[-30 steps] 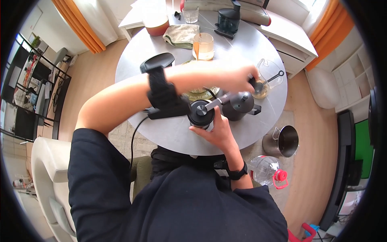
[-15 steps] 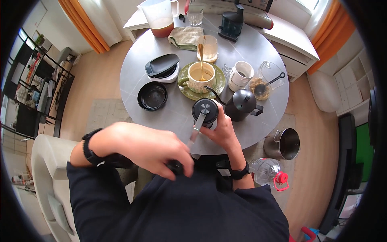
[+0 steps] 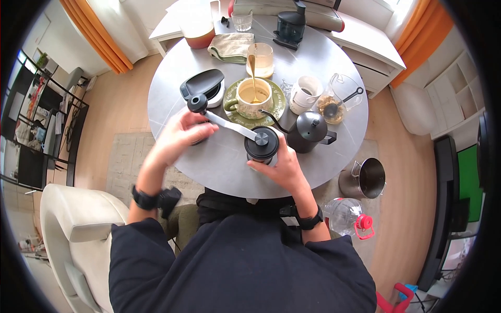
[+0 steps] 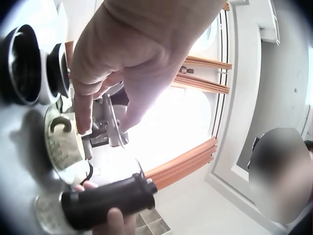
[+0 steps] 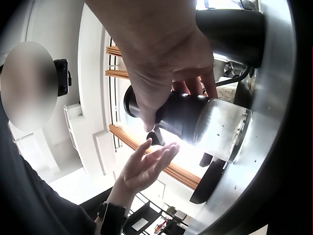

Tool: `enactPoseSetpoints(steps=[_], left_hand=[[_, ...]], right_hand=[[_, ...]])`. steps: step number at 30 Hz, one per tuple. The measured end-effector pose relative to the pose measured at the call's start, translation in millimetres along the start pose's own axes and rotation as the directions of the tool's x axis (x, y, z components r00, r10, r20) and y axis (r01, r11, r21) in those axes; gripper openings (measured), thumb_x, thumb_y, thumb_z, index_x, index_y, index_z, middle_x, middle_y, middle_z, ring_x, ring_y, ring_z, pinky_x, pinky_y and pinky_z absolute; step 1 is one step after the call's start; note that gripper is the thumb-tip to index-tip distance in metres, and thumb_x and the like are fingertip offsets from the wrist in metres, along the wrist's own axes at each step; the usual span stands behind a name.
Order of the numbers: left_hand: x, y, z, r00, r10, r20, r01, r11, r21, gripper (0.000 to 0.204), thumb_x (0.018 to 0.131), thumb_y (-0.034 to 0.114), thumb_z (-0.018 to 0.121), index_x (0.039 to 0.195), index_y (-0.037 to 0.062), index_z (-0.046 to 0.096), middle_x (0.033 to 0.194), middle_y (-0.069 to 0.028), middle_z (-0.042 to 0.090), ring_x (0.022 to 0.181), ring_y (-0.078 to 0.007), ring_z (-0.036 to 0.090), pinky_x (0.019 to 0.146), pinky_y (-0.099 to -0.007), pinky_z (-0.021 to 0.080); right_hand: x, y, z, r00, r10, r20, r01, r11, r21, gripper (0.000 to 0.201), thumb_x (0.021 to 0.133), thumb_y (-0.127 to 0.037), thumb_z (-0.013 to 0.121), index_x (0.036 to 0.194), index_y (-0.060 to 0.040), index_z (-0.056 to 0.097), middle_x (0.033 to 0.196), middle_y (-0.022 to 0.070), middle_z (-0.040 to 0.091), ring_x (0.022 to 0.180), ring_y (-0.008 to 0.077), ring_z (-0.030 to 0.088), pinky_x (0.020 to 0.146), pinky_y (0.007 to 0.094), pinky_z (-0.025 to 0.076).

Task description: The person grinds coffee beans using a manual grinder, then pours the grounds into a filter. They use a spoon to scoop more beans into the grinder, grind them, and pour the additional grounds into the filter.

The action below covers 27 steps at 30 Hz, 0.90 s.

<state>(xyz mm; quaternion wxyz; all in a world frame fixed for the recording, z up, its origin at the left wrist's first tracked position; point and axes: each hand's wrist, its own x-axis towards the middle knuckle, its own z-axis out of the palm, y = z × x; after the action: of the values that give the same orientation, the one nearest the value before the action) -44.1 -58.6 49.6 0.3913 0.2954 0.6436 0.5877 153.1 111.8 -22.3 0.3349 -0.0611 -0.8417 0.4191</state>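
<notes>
One black cylindrical hand grinder with a clear base [image 3: 261, 151] stands left of one matte-black gooseneck kettle [image 3: 309, 133], long axis upright, its one flat silver crank [image 3: 229, 125] pointing away from the kettle. The right hand [image 3: 284, 167] grips the grinder; the left hand [image 3: 180, 136], fingers loosely spread, is near one round black knob [image 3: 198, 103].

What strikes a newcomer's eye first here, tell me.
First, the black grinder with its long silver crank, gripped by the right hand near the table's front edge. Then the cream mug with a golden spoon, on the green plate mid-table. Beyond, orange curtains hang on both sides.
</notes>
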Motion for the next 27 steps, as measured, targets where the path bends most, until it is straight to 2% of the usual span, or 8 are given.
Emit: enactPoseSetpoints(steps=[4, 9, 10, 14, 17, 19, 25, 27], left_hand=[[-19.3, -16.1, 50.8, 0.998, -0.025, 0.053, 0.018, 0.992, 0.125, 0.075, 0.083, 0.007, 0.071, 0.146, 0.0032, 0.030, 0.130, -0.0133, 0.050, 0.124, -0.0240, 0.050, 0.101, -0.0370, 0.045], [-10.7, -25.9, 78.1, 0.978, 0.057, 0.199, -0.091, 0.982, 0.163, 0.069, 0.076, 0.020, 0.079, 0.133, 0.0001, 0.045, 0.130, -0.0136, 0.052, 0.122, -0.0216, 0.051, 0.106, -0.0384, 0.039], [-8.1, -25.4, 82.1, 0.982, 0.059, 0.180, -0.084, 0.988, 0.132, 0.059, 0.076, 0.010, 0.080, 0.126, 0.0026, 0.051, 0.123, -0.0053, 0.056, 0.114, -0.0153, 0.054, 0.101, -0.0349, 0.043], [4.9, -45.7, 91.7, 0.980, 0.142, 0.140, -0.176, 0.944, 0.277, 0.045, 0.072, 0.013, 0.082, 0.112, 0.0045, 0.062, 0.107, -0.0028, 0.065, 0.100, -0.0115, 0.059, 0.090, -0.0292, 0.047], [9.0, -38.9, 94.5, 0.967, 0.136, 0.216, -0.209, 0.908, 0.364, 0.045, 0.070, 0.020, 0.082, 0.105, 0.0003, 0.062, 0.096, -0.0119, 0.068, 0.090, -0.0172, 0.064, 0.084, -0.0339, 0.051], [14.1, -41.4, 96.1, 0.965, 0.131, 0.226, -0.197, 0.934, 0.299, 0.038, 0.069, 0.018, 0.082, 0.098, 0.0000, 0.064, 0.089, -0.0099, 0.068, 0.082, -0.0166, 0.064, 0.078, -0.0332, 0.051], [22.3, -50.7, 96.0, 0.945, 0.240, 0.224, -0.303, 0.900, 0.315, 0.044, 0.067, 0.017, 0.084, 0.100, 0.0000, 0.061, 0.086, -0.0052, 0.068, 0.084, -0.0139, 0.062, 0.079, -0.0318, 0.051], [20.9, -50.7, 93.8, 0.940, 0.260, 0.222, -0.325, 0.878, 0.350, 0.035, 0.067, 0.018, 0.083, 0.091, 0.0018, 0.062, 0.080, -0.0041, 0.067, 0.076, -0.0135, 0.062, 0.074, -0.0310, 0.051]], right_hand=[[4.6, -5.2, -4.2, 1.000, -0.017, 0.016, 0.016, 1.000, 0.026, 0.069, 0.071, -0.026, 0.083, 0.123, -0.0040, 0.044, 0.094, 0.0178, 0.066, 0.085, 0.0347, 0.067, 0.070, 0.0391, 0.054], [-0.2, -1.2, -5.3, 0.994, 0.071, 0.087, -0.074, 0.997, 0.031, 0.066, 0.072, -0.021, 0.080, 0.123, -0.0019, 0.044, 0.103, 0.0186, 0.064, 0.093, 0.0367, 0.065, 0.075, 0.0399, 0.053], [-2.3, -1.9, -6.0, 0.990, 0.098, 0.100, -0.102, 0.994, 0.035, 0.065, 0.073, -0.020, 0.079, 0.124, -0.0013, 0.044, 0.106, 0.0193, 0.064, 0.096, 0.0370, 0.064, 0.077, 0.0400, 0.053], [0.9, -12.7, -42.7, 0.924, 0.124, 0.362, -0.087, 0.989, -0.117, 0.060, 0.076, -0.012, 0.070, 0.130, -0.0001, 0.047, 0.120, 0.0230, 0.056, 0.111, 0.0362, 0.057, 0.091, 0.0382, 0.049], [34.7, -57.7, -83.1, 0.937, 0.097, 0.334, -0.010, 0.968, -0.252, 0.041, 0.081, -0.006, 0.063, 0.121, -0.0020, 0.056, 0.115, 0.0158, 0.061, 0.097, 0.0339, 0.063, 0.083, 0.0384, 0.052], [65.6, -85.8, -86.4, 0.929, -0.108, 0.354, 0.230, 0.918, -0.322, 0.036, 0.083, -0.007, 0.062, 0.118, -0.0060, 0.058, 0.110, 0.0127, 0.062, 0.089, 0.0307, 0.064, 0.075, 0.0373, 0.053], [142.9, -96.6, -4.2, 0.653, -0.428, 0.625, 0.666, 0.717, -0.205, 0.035, 0.081, -0.017, 0.067, 0.116, -0.0204, 0.064, 0.115, 0.0057, 0.063, 0.092, 0.0257, 0.065, 0.073, 0.0332, 0.054], [159.0, -83.2, 9.3, 0.597, -0.383, 0.705, 0.670, 0.721, -0.176, 0.036, 0.080, -0.018, 0.068, 0.116, -0.0214, 0.064, 0.114, 0.0039, 0.063, 0.091, 0.0248, 0.066, 0.073, 0.0342, 0.055]])
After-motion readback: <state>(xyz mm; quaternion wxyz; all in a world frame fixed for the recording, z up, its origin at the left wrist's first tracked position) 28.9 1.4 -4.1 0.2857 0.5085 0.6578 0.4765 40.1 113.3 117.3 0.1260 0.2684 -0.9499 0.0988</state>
